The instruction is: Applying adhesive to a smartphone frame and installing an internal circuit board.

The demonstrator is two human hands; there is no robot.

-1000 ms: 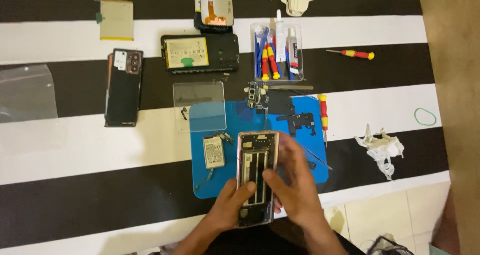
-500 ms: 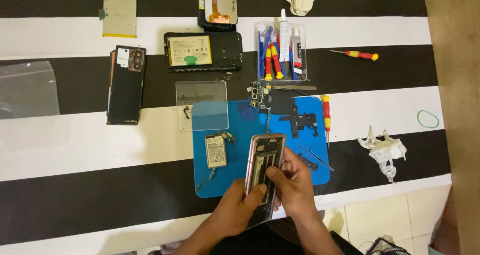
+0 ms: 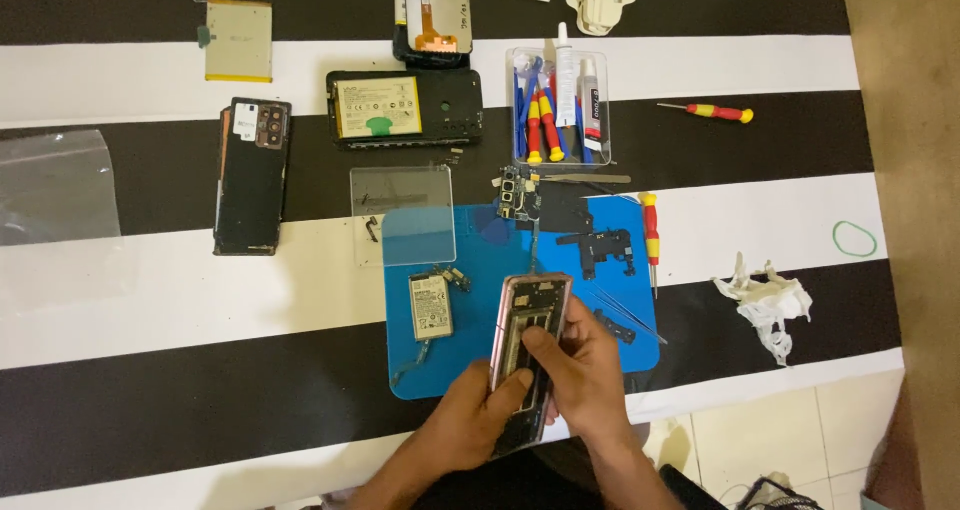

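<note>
An opened phone frame with a pink rim is held over the near edge of the blue work mat. My left hand grips its lower left side from below. My right hand lies over its right side, with the thumb pressed onto the inner parts at mid-frame. A small battery lies on the mat just left of the phone. Black brackets and a small circuit board sit at the mat's far side.
A clear box of screwdrivers and glue tubes stands behind the mat. A red-and-yellow screwdriver lies right of it, another farther back. A dark phone, an open phone with battery and a clear plate lie left. Crumpled white gloves lie right.
The phone frame has shifted slightly right and nearer in my hands. My right thumb has slid onto the middle of the frame. The view has drifted a little.
</note>
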